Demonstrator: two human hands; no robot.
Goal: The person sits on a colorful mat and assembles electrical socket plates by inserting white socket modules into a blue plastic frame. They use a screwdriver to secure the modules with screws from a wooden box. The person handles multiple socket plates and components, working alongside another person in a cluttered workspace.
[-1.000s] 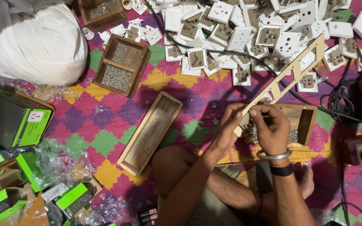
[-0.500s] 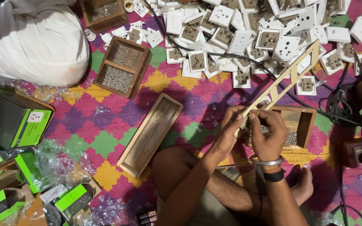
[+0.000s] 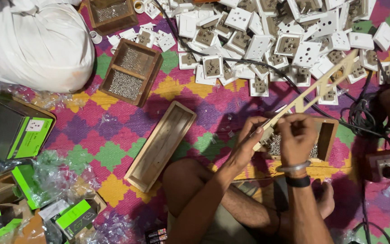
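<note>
Hands meet over a small wooden box of screws [image 3: 328,135] on the bright floor mat [image 3: 113,131]. The left hand [image 3: 249,140] has its grip pinched tight on the near end of a long cream frame [image 3: 326,83]. The right hand [image 3: 296,135] is curled shut over that same end from above (I cannot tell if a screw or little part hides under its fingers).

The frame starts right above the screw box and slants up and away from it, toward a big pile of white sockets [image 3: 267,40]. A black cable [image 3: 290,79] runs between the box and the pile. To the left of the screw box lies a long empty wooden tray [image 3: 161,144]. Farther left and up from it sits a darker box with two parts [image 3: 132,72], full of screws too.

It looks like the person is fitting something small into the frame's near end. I think the next move needs the left hand to keep the frame steady while the right fingers work, with the screws close below.
</note>
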